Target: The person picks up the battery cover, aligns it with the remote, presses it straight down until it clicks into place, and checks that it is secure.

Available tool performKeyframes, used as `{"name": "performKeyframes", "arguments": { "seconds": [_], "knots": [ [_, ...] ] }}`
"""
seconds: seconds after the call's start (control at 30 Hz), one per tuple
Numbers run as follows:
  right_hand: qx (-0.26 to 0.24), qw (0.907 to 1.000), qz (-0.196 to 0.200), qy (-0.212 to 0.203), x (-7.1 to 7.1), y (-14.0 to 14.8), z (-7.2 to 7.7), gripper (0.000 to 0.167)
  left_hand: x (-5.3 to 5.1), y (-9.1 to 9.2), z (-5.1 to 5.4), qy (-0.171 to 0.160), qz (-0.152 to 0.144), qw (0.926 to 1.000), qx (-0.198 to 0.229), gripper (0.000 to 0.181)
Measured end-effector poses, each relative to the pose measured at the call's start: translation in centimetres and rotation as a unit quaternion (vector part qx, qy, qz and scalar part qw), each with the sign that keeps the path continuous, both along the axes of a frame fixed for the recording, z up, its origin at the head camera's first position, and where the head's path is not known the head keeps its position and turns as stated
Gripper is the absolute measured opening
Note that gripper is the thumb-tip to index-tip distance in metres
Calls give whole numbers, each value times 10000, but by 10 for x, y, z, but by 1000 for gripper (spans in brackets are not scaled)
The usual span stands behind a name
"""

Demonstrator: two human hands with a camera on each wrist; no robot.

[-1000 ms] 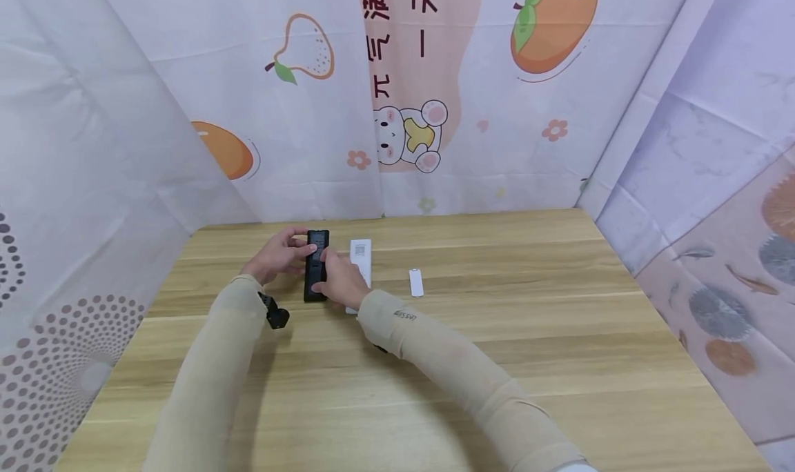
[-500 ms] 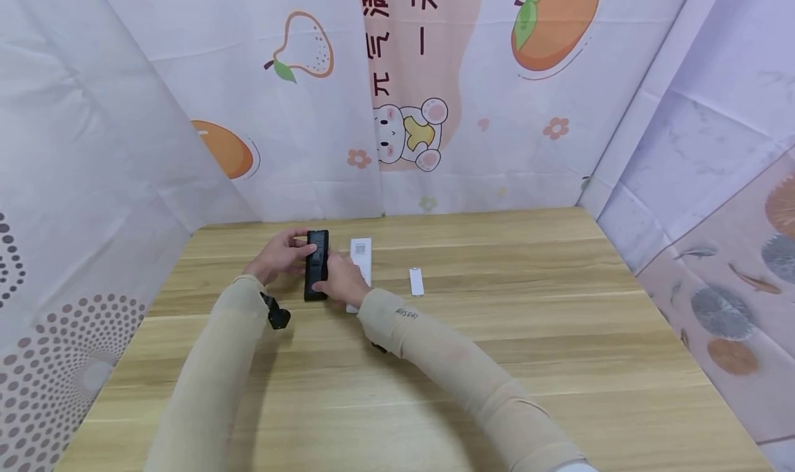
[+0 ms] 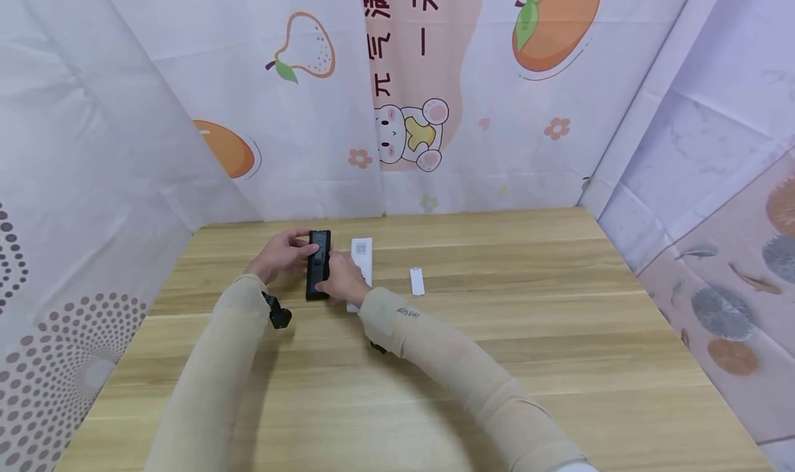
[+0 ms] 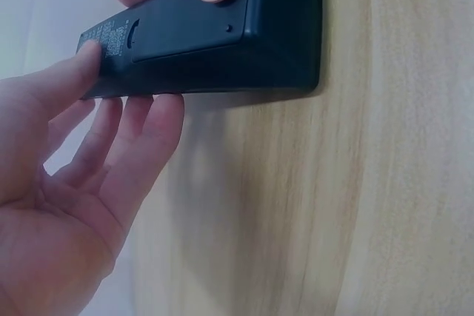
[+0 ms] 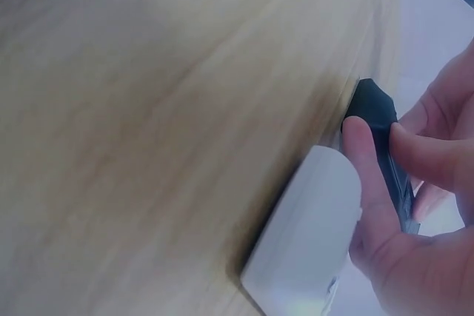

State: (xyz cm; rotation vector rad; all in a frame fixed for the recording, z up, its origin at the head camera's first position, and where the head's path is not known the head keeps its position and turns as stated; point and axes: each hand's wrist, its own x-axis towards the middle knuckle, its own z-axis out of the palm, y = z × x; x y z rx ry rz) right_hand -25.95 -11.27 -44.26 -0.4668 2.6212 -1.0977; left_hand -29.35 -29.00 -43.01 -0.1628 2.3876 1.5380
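Left hand [image 3: 281, 256] curled round remote [image 3: 317, 268], right hand [image 3: 344, 279] pinched its other edge; remote sat back-up at table [image 3: 497, 286], just left of white device [image 3: 362, 257]; uneven thumb pressure could skid or tip it; straying right hand could nudge white device.

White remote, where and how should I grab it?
Probably the far end of the white remote, from above, pinching across its two long edges: it's narrow and lies flat, and the right hand hides part of its middle in the head view.
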Motion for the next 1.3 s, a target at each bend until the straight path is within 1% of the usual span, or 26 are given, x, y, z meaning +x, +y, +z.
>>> {"name": "performKeyframes", "arguments": {
  "seconds": [0.2,0.37,0.57,0.77,0.87,1.07,1.13,1.3],
  "knots": [
    [-258,9990,-101,-361,1,-1,-2,55,0,0,-4,-4,30,10000,4,62],
    [-299,9980,-189,-520,0,-1,-2,55,0,-1,-4,-18,13,10000,-68,61],
    [-165,9984,-164,-517,3,-1,-2,55,2,-3,-10,-109,-70,9997,-188,62],
    [-130,9984,-195,-514,-1,-1,-3,41,3,-1,-9,-115,-170,9995,-248,57],
    [-101,9986,-194,-488,-3,-1,-4,37,3,-1,-10,-155,-128,9995,-229,55],
    [2,9991,-200,-368,-4,-1,-5,38,1,0,-9,-261,-65,9994,-220,55],
    [60,9992,-193,-332,-4,-2,-4,39,0,0,-9,-259,-61,9993,-264,56],
    [69,9989,-197,-417,-2,-2,-3,38,-1,3,-9,-280,-158,9983,-491,57]
  ]
}}
